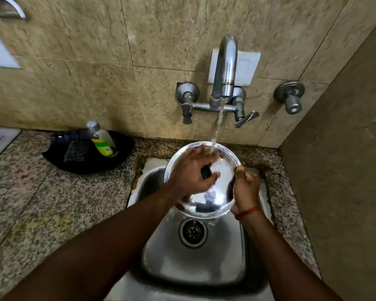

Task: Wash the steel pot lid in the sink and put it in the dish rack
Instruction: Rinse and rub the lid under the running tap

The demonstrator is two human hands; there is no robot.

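while water runs | left hand (192, 170) grip closed on lid (220, 181) knob | right hand (245, 187) clamps rim | over sink (195, 263)

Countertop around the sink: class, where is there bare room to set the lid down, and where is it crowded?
Bare granite counter lies left of the sink, in front of the black tray. A narrow strip runs between sink and right wall. Crowded: the tray holds a soap bottle; both hands, left and right, hold the lid over the basin.
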